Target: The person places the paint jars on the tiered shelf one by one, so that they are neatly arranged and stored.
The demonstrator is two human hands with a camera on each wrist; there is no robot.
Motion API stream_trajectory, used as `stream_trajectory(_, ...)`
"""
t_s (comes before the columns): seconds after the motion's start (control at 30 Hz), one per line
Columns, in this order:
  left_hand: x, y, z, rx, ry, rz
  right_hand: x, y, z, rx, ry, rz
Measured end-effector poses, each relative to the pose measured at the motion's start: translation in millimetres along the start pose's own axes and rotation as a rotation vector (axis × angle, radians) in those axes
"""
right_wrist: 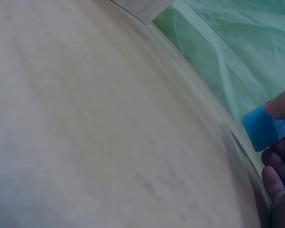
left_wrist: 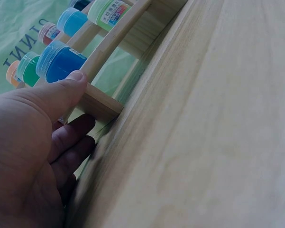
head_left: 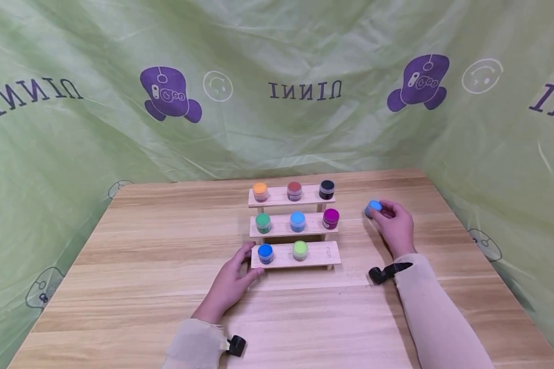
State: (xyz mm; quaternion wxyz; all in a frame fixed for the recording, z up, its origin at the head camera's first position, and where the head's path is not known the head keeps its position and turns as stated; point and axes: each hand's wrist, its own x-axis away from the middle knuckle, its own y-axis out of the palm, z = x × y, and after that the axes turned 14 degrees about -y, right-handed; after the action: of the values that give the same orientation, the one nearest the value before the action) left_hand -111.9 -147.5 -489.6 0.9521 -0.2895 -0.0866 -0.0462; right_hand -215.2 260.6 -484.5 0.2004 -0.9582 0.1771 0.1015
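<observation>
A three-tier wooden rack (head_left: pixel 320 259) carries several small paint jars with coloured tops. My left hand (head_left: pixel 231 284) grips the left end of its lowest tier, thumb at the front corner beside a dark blue paint jar (head_left: pixel 265 254). In the left wrist view, that thumb lies against the tier's end and the fingers curl below it. A light green paint jar (head_left: pixel 300 250) stands mid-tier. To the right of the rack, my right hand (head_left: pixel 397 228) pinches a blue paint jar (head_left: pixel 373 208) between thumb and fingers; the right wrist view shows this jar (right_wrist: pixel 262 129) tilted.
Orange (head_left: pixel 260 191), reddish-brown (head_left: pixel 294 191) and black (head_left: pixel 327 189) jars stand on the top tier. The middle tier holds green (head_left: pixel 263 223), light blue (head_left: pixel 297 221) and purple (head_left: pixel 331 219) ones. Green cloth (head_left: pixel 240 138) hangs behind the wooden table (head_left: pixel 134 256).
</observation>
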Motion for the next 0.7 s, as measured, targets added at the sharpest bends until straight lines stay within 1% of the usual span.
stream_trajectory(0.23,-0.3,0.9,-0.7,-0.012,0.020,0.009,9.3,-5,-2,-0.019,-0.010,-0.024)
stream_trajectory(0.4,-0.5,0.1,0.5,-0.009,-0.003,0.001,13.8,-7,-3,-0.045,-0.008,-0.025)
stream_trajectory(0.7,0.0,0.5,-1.3,-0.005,0.014,0.010,25.5,-10,-5,-0.013,-0.038,-0.057)
